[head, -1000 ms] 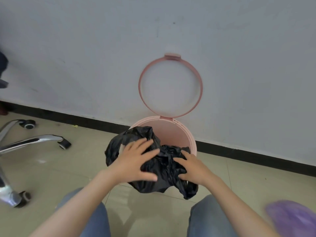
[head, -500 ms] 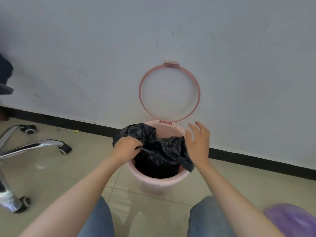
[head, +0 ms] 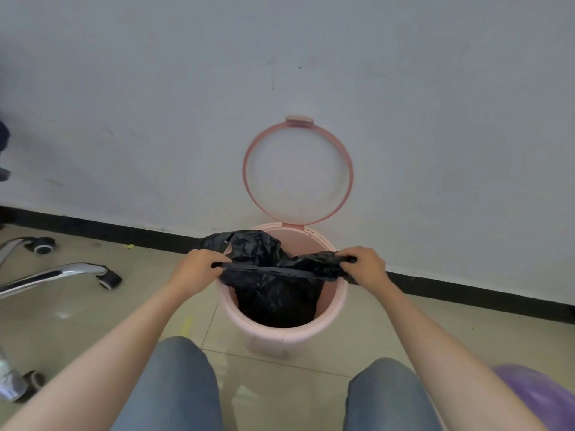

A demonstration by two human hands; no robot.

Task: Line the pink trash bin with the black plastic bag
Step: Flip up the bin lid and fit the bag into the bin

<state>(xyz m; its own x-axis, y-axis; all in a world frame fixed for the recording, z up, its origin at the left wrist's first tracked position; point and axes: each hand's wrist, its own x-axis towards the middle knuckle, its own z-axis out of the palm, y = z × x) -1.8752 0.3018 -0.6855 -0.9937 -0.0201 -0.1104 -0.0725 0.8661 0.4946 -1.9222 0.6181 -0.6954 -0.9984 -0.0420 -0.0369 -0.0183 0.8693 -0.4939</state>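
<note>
The pink trash bin [head: 280, 337] stands on the tiled floor against the wall, its ring-shaped lid [head: 298, 169] flipped up. The black plastic bag [head: 273, 293] hangs down inside the bin, with part of it bunched up over the back-left rim. My left hand [head: 196, 270] grips the bag's edge at the bin's left rim. My right hand [head: 362, 265] grips the edge at the right rim. Between them the bag's near edge is pulled taut across the bin's opening.
A chrome office-chair base [head: 59, 273] with castor wheels sits on the floor to the left. A purple object [head: 535, 396] lies at the bottom right. My knees in blue jeans [head: 180, 384] are just in front of the bin. A black skirting strip runs along the wall.
My right hand, open above the bin before, has closed on the bag's edge. Both hands have moved apart to the bin's sides, stretching the bag's edge across the opening.
</note>
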